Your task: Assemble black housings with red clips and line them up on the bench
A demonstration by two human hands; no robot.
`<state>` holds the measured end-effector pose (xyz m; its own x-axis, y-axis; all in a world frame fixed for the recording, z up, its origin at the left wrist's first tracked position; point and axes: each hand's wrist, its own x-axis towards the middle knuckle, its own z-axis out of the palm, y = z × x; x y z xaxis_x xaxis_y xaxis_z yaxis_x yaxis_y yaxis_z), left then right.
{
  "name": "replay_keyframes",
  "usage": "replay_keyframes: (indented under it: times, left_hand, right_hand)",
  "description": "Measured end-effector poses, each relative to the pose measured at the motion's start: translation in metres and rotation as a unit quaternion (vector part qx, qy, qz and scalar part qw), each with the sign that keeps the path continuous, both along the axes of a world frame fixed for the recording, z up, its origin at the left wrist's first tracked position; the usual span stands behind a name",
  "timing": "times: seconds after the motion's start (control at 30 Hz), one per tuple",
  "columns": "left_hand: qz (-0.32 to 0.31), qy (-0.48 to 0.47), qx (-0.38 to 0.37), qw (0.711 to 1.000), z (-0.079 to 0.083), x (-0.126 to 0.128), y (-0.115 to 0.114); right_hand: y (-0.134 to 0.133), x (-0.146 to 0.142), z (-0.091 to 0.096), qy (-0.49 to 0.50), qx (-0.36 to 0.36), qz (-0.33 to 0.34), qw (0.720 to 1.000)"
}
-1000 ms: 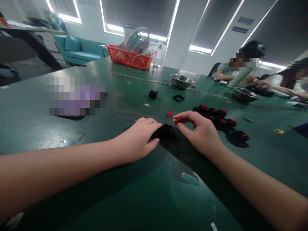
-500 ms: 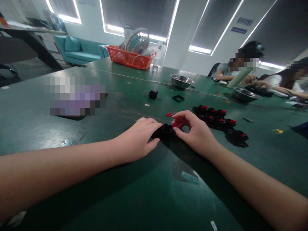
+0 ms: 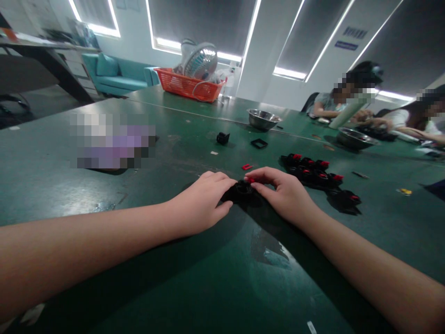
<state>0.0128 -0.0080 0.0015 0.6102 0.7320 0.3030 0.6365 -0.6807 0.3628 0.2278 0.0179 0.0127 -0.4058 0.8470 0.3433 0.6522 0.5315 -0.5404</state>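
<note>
Fingers of my left hand (image 3: 205,202) are closed on a small black plastic part (image 3: 242,188) that rests on the green table. My right hand (image 3: 285,192) pinches a small red plastic clip (image 3: 250,180) at the upper right edge of that part. A second red clip (image 3: 246,166), U-shaped, lies loose just beyond. To the right sit several black parts (image 3: 313,176) with red clips in them, grouped in rows. Where the red clip meets the black part is partly covered by my fingertips.
Farther back lie a small black piece (image 3: 223,138) and a black square frame (image 3: 259,143). Two metal bowls stand beyond, one a near bowl (image 3: 264,119). A red basket (image 3: 189,86) holds a fan. Two people work at the right. A blurred purple item (image 3: 114,144) lies left.
My right hand has moved slightly left and brought the red clip from beside the black part onto its upper edge. My left hand stays on the part.
</note>
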Motion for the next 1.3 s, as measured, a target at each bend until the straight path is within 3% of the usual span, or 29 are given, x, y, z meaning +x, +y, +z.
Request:
replay_keyframes:
  times: [1.3]
  left_hand:
    - [-0.004, -0.011, -0.020, 1.000, -0.0020, -0.0006, 0.0005]
  right_hand:
    - [-0.0006, 0.0031, 0.0006, -0.043, 0.025, 0.014, 0.999]
